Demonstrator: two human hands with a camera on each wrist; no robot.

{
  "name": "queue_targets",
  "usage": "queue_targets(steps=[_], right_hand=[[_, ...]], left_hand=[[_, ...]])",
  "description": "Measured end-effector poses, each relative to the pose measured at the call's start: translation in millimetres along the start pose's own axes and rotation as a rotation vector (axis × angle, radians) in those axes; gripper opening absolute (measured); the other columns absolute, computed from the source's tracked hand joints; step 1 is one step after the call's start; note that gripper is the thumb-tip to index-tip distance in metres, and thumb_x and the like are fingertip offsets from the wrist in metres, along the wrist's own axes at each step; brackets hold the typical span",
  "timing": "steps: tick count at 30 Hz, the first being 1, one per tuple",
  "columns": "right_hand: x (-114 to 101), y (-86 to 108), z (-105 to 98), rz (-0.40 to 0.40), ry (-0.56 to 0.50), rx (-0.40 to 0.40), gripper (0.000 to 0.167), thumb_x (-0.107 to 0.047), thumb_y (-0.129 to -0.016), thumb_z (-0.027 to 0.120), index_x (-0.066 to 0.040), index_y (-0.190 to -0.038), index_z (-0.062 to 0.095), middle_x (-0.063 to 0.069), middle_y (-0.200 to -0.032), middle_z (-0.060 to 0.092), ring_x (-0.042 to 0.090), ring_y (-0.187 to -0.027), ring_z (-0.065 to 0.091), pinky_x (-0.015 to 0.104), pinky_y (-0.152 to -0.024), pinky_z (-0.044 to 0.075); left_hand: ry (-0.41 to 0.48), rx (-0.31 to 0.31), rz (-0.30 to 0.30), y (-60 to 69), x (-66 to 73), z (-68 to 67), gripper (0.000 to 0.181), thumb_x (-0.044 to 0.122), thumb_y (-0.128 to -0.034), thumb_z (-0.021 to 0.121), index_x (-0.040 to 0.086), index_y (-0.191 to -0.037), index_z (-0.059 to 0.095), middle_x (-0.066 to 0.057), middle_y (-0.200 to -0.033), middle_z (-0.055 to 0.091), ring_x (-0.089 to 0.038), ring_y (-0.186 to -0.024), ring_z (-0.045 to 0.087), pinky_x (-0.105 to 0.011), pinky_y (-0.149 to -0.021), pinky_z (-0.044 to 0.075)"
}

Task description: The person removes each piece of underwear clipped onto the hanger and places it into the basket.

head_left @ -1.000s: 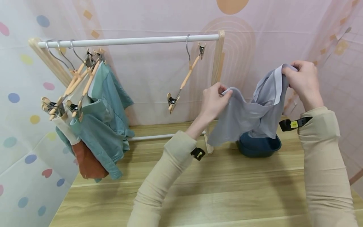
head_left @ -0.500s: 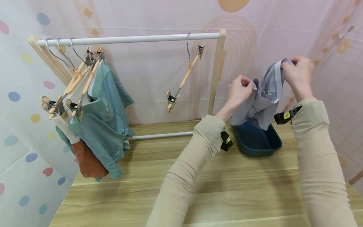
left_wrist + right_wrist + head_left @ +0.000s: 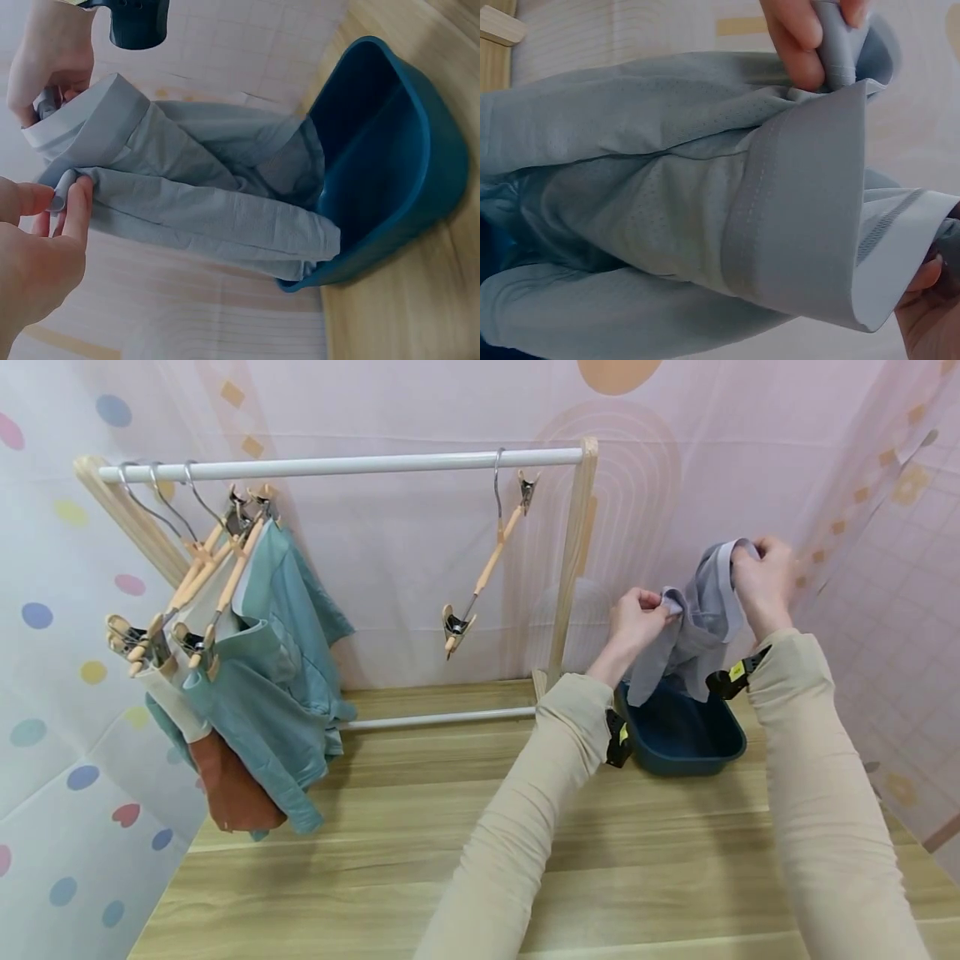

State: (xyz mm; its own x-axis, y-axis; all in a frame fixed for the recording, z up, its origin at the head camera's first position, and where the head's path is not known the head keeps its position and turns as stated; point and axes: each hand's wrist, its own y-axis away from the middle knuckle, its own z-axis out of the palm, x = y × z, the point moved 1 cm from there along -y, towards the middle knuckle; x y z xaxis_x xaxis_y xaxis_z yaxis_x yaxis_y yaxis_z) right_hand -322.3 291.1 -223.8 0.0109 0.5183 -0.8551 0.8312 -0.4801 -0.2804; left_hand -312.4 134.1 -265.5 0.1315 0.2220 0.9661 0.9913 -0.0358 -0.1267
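grey garment [image 3: 705, 610], at the right of the head frame, hangs by its waistband [image 3: 810, 202] from two pinches, presumably held by the edge so the band opens and the cloth falls free. the left hand [image 3: 634, 619] has thumb and fingertips together, clamped on a fold of the band; the right hand [image 3: 767, 578], slightly higher, grips the band's other side, its fingertips partly hidden by cloth. beneath, the legs [image 3: 651, 667] dangle over a dark blue tub [image 3: 678, 765], which stands on the wooden table [image 3: 412, 860]. at upper centre, a bare clip hanger [image 3: 492, 560] hangs from the white bar [image 3: 360, 465]; at the left, teal and rust clothes [image 3: 281, 693] hang bunched on other hangers [image 3: 240, 567].
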Motion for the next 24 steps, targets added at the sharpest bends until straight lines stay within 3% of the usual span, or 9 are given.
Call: queue_targets(steps=[13, 19, 24], right_hand=[[35, 2.2, 15, -0.017, -0.097, 0.064, 0.015, -0.028, -0.094, 0.045, -0.025, -0.081, 0.052, -0.018, -0.079, 0.046, -0.002, -0.076, 0.042, 0.016, -0.071, 0.036], [45, 0.9, 17, 0.001, -0.149, 0.126, 0.017, -0.028, -0.094, 0.047, -0.028, -0.078, 0.050, -0.021, -0.079, 0.045, -0.004, -0.078, 0.043, 0.014, -0.073, 0.037], [47, 0.4, 19, -0.007, -0.197, 0.152, 0.019, -0.027, -0.093, 0.049, -0.029, -0.075, 0.050, -0.021, -0.077, 0.047, -0.003, -0.076, 0.043, 0.015, -0.073, 0.035]], left_hand=[[0.317, -0.008, -0.112, 0.1, -37.1, 13.8, 0.014, -0.005, -0.0884, 0.059, -0.009, -0.101, 0.059, -0.018, -0.097, 0.062, -0.030, -0.100, 0.068, -0.025, -0.081, 0.056], [0.655, -0.041, -0.121, -0.5, -29.8, 29.2, 0.016, -0.015, -0.0859, 0.053, -0.014, -0.102, 0.052, -0.018, -0.091, 0.056, -0.040, -0.107, 0.062, -0.034, -0.092, 0.053], [0.739, -0.054, -0.121, 2.4, -22.1, 41.2, 0.014, -0.017, -0.0851, 0.052, -0.013, -0.098, 0.051, -0.015, -0.089, 0.053, -0.044, -0.108, 0.060, -0.037, -0.093, 0.052]])
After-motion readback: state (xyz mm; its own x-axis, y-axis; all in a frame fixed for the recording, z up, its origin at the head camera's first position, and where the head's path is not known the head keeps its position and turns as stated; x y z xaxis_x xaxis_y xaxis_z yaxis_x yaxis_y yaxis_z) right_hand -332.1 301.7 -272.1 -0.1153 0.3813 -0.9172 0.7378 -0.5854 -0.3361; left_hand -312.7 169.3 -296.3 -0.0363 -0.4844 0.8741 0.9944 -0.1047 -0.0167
